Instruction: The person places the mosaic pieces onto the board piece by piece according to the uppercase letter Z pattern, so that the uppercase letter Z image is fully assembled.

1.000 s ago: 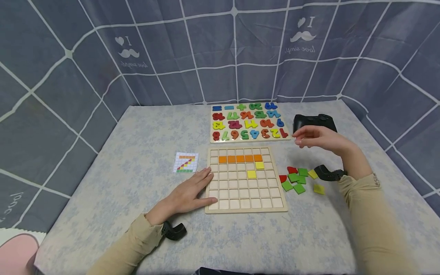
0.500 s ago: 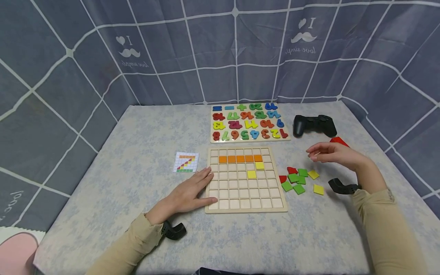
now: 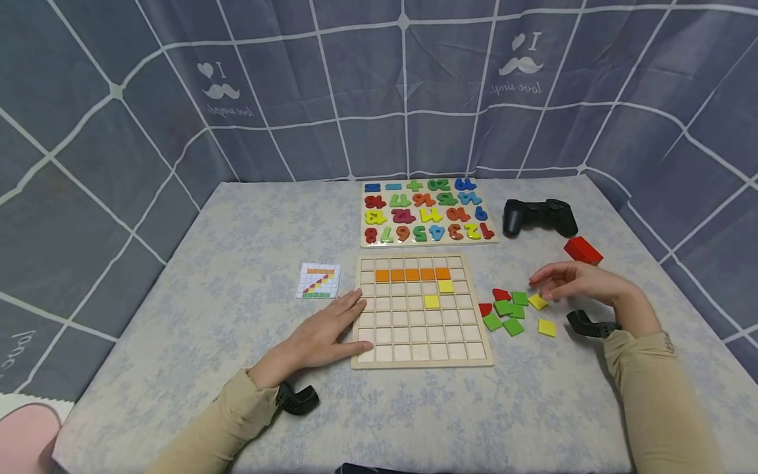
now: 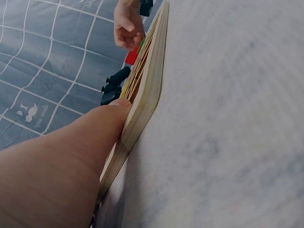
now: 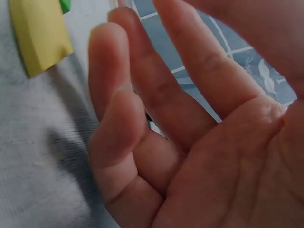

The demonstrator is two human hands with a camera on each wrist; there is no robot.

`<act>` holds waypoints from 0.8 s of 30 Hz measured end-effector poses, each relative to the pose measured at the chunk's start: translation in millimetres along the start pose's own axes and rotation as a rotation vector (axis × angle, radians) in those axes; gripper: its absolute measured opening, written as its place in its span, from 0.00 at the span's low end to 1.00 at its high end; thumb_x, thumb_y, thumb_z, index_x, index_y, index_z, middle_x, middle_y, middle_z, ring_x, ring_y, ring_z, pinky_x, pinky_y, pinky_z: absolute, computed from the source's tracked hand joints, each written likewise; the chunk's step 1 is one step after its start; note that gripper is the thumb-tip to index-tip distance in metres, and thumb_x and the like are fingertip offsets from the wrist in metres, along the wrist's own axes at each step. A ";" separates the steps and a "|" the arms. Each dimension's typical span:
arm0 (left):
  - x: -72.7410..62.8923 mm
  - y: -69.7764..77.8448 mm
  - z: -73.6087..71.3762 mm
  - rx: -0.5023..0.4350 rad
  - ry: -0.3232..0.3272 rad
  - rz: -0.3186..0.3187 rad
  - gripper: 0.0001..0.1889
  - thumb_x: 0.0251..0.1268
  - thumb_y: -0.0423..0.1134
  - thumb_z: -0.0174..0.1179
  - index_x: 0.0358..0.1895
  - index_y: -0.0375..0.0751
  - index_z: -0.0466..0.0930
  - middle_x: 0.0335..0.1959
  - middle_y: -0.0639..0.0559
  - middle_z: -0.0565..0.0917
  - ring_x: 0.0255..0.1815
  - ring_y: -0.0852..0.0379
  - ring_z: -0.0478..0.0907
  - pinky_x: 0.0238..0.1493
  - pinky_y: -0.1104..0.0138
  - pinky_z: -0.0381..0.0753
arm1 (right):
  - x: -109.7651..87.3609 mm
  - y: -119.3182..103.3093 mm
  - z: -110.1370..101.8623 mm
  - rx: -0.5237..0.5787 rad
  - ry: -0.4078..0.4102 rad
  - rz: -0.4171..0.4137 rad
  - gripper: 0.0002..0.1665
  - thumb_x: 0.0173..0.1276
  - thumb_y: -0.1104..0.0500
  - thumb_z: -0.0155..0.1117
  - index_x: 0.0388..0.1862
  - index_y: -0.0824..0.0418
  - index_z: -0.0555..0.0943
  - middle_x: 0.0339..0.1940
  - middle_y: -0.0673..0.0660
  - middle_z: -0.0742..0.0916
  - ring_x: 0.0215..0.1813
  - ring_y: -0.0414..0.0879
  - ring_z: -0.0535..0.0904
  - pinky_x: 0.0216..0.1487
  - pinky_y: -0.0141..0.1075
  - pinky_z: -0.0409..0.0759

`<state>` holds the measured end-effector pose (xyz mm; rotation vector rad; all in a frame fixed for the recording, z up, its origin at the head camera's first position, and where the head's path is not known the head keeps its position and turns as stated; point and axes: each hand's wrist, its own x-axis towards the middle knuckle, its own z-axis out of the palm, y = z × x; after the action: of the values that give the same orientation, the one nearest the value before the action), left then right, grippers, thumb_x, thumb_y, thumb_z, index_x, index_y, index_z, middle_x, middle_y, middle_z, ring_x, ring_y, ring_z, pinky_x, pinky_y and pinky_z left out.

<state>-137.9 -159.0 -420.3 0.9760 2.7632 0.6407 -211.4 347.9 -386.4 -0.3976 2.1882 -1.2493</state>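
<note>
A wooden grid board (image 3: pixel 423 334) lies in front of me, with a row of orange tiles (image 3: pixel 412 274) and two yellow tiles (image 3: pixel 431 301) set in its squares. My left hand (image 3: pixel 320 336) rests along the board's left edge, fingers straight. To the board's right lie loose green tiles (image 3: pixel 492 321), red pieces (image 3: pixel 501 294) and two yellow tiles (image 3: pixel 547 327). Just over the farther loose yellow tile (image 3: pixel 537 301) hovers my right hand (image 3: pixel 586 284), its fingers loosely bent and nothing seen in them. In the right wrist view a yellow tile (image 5: pixel 40 35) sits apart from the fingertips.
A pattern card (image 3: pixel 318 280) lies left of the board. Behind the board is a number puzzle (image 3: pixel 426 214). At the back right are a black game controller (image 3: pixel 540 217) and a red block (image 3: pixel 583 251). A grey curtain (image 3: pixel 367 85) stands beyond the table.
My right hand has moved from beside the controller rightward and toward me, down near the loose yellow tile, uncovering the controller and the red block. My left hand has stayed on the board.
</note>
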 end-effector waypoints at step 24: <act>0.0 0.7 -0.2 0.001 -0.003 -0.012 0.44 0.63 0.65 0.50 0.73 0.39 0.52 0.75 0.47 0.48 0.75 0.52 0.43 0.71 0.56 0.52 | 11.3 -10.1 12.3 -0.152 -0.014 0.112 0.20 0.52 0.66 0.72 0.43 0.71 0.76 0.27 0.55 0.76 0.30 0.45 0.70 0.28 0.30 0.71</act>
<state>-137.5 -158.5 -419.8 0.9584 2.7649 0.6357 -213.0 328.4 -386.4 -0.3378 2.2682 -1.0210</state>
